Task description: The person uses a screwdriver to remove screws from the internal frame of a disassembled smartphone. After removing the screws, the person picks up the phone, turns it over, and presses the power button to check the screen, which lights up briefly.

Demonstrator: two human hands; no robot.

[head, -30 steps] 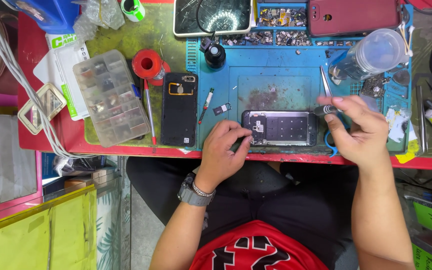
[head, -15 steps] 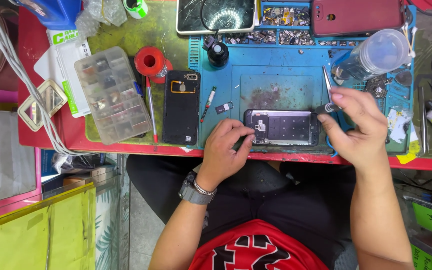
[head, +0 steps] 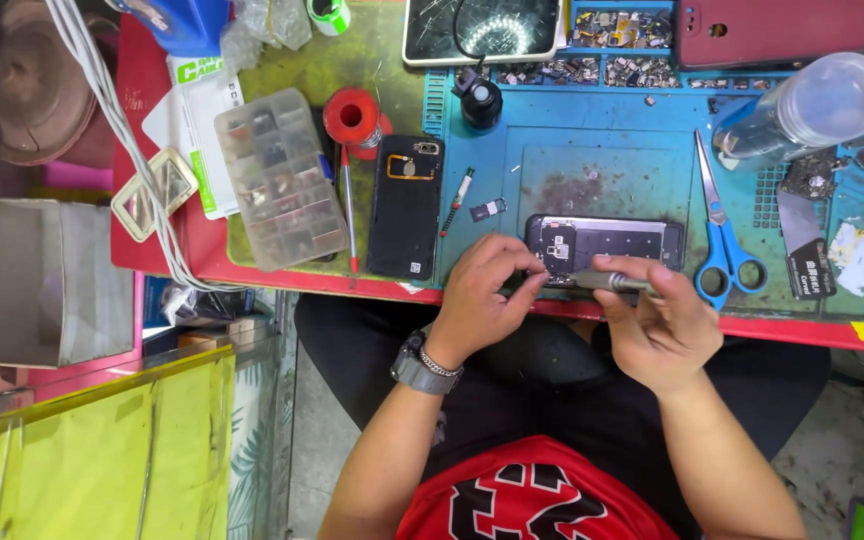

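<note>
Screwdriver now brought to the opened phone; scissors set down.

Right hand (head: 657, 325) grips a slim screwdriver (head: 607, 281), fingers closed round it, tip towards the left hand; a second ago that hand was at the scissors (head: 720, 235), which now lie alone on the blue mat (head: 602, 160). Left hand (head: 480, 295) has shifted to the tool tip, fingers pinched; what they pinch I cannot tell. Phone (head: 607, 245) lies back-off at the mat's near edge, unmoved. Judgement: work has passed to its screws.
</note>
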